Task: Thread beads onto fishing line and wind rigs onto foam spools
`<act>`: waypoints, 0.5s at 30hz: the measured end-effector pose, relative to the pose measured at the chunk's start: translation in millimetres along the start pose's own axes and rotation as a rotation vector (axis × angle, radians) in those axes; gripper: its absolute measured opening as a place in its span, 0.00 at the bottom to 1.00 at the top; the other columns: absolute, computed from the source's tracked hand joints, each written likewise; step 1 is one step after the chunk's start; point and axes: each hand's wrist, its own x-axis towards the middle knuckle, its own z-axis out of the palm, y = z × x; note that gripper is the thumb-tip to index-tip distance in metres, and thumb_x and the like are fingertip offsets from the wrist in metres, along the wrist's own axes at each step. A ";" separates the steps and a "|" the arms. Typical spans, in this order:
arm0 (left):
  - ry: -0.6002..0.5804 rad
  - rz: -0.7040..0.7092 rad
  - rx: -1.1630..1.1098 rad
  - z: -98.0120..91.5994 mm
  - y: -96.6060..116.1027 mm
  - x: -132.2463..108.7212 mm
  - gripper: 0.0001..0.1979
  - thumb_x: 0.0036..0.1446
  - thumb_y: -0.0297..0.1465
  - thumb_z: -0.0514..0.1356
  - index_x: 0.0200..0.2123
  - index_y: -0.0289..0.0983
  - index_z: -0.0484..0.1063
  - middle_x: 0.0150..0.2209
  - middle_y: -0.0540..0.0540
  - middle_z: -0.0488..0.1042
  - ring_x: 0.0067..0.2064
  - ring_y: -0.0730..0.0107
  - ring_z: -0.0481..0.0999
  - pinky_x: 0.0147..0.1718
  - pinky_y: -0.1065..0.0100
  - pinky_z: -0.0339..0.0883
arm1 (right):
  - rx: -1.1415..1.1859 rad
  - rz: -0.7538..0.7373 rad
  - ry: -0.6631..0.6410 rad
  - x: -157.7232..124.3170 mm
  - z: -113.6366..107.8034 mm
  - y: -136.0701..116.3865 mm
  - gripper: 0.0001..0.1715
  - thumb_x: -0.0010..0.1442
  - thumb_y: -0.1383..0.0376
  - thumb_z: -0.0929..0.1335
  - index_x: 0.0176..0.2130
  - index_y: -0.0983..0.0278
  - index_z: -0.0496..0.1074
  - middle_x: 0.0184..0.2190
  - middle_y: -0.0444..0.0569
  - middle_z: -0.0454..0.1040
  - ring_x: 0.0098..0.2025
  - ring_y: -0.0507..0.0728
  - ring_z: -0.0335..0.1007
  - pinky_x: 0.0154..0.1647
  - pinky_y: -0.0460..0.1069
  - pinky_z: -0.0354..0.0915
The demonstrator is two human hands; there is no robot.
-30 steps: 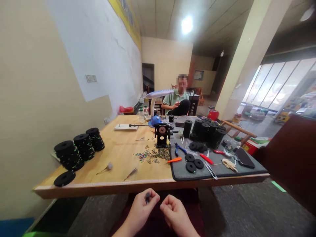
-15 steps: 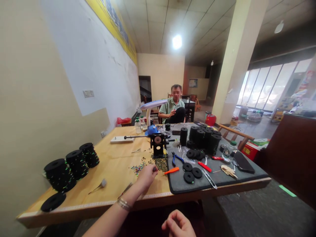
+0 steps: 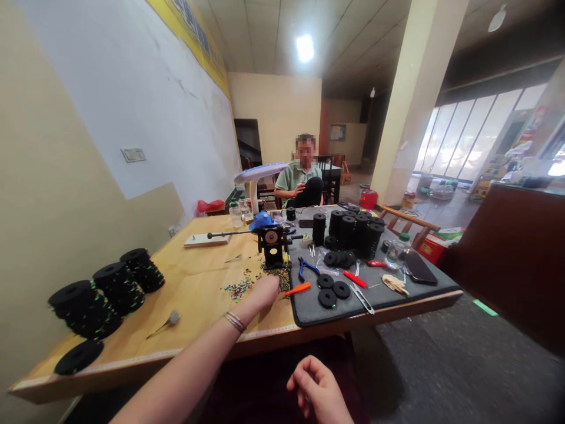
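My left hand (image 3: 267, 292) reaches over the table to a heap of small brass-coloured pieces (image 3: 282, 274); its fingertips are hidden behind the hand. Just left of it lie scattered multicoloured beads (image 3: 239, 289). An orange-handled tool (image 3: 298, 289) is close to its right. Behind the heap stands a black hand-cranked winder (image 3: 272, 244) with a long rod. My right hand (image 3: 318, 386) hangs in front of the table edge, fingers curled and thumb against them; whatever they hold, if anything, is too small to make out.
Stacks of black foam spools (image 3: 108, 282) stand at left, more stacks (image 3: 348, 227) on the grey mat (image 3: 304, 315). Blue pliers (image 3: 306, 269), scissors-like snips (image 3: 362, 299), a bottle (image 3: 397, 250) and phone (image 3: 420, 267) lie right. A lamp (image 3: 255, 194) and seated person (image 3: 300, 182) are beyond.
My left hand has moved forward, down onto the brass-coloured heap, and its fingers have gone out of sight. The right hand stays curled in nearly the same place. The view has shifted slightly.
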 end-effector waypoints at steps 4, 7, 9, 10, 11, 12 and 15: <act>0.026 0.073 -0.131 -12.3 -5.9 -14.3 0.12 0.59 0.34 0.57 0.43 0.34 0.70 0.43 0.43 0.72 0.42 0.63 0.73 0.41 0.57 0.69 | 0.042 -0.030 0.029 -5.2 2.5 -3.2 0.26 0.47 0.46 0.71 0.26 0.64 0.62 0.22 0.45 0.74 0.14 0.43 0.52 0.12 0.39 0.45; 0.047 0.126 -0.300 -20.8 -10.4 -44.5 0.07 0.56 0.33 0.57 0.31 0.35 0.70 0.30 0.45 0.73 0.34 0.65 0.72 0.36 0.64 0.65 | 0.054 -0.048 0.029 -8.0 6.0 -7.3 0.24 0.48 0.49 0.72 0.27 0.64 0.63 0.23 0.45 0.74 0.15 0.44 0.53 0.13 0.39 0.47; 0.039 0.143 -0.435 -21.0 -10.1 -72.4 0.08 0.56 0.34 0.55 0.29 0.36 0.67 0.26 0.49 0.71 0.29 0.70 0.69 0.30 0.68 0.64 | 0.054 -0.049 0.020 -10.0 9.8 -11.0 0.24 0.48 0.49 0.72 0.26 0.64 0.63 0.23 0.45 0.74 0.16 0.44 0.54 0.14 0.39 0.48; 0.024 0.145 -0.506 -18.9 -8.7 -87.4 0.09 0.56 0.35 0.54 0.30 0.36 0.66 0.25 0.50 0.70 0.26 0.72 0.68 0.27 0.70 0.63 | 0.053 -0.048 0.016 -11.1 11.9 -12.8 0.24 0.48 0.49 0.72 0.26 0.64 0.63 0.22 0.45 0.74 0.16 0.44 0.54 0.14 0.40 0.48; 0.005 0.138 -0.568 -15.5 -6.7 -102.1 0.10 0.57 0.37 0.52 0.29 0.36 0.65 0.23 0.51 0.69 0.22 0.75 0.65 0.23 0.72 0.60 | 0.053 -0.048 0.013 -12.3 13.9 -14.4 0.24 0.48 0.48 0.72 0.26 0.65 0.63 0.22 0.45 0.74 0.16 0.44 0.54 0.14 0.40 0.48; -0.018 0.132 -0.624 -10.8 -4.1 -116.1 0.11 0.57 0.38 0.51 0.29 0.36 0.64 0.23 0.52 0.68 0.20 0.77 0.62 0.20 0.73 0.58 | 0.051 -0.048 0.008 -13.4 15.8 -15.8 0.25 0.48 0.48 0.72 0.26 0.65 0.63 0.22 0.44 0.73 0.15 0.44 0.53 0.14 0.40 0.48; -0.125 0.030 -1.192 7.9 4.7 -149.8 0.11 0.53 0.38 0.57 0.28 0.35 0.64 0.24 0.52 0.68 0.17 0.83 0.55 0.16 0.76 0.47 | 0.046 -0.050 -0.010 -16.9 19.7 -18.0 0.24 0.48 0.49 0.71 0.27 0.64 0.62 0.23 0.44 0.73 0.16 0.44 0.54 0.14 0.40 0.49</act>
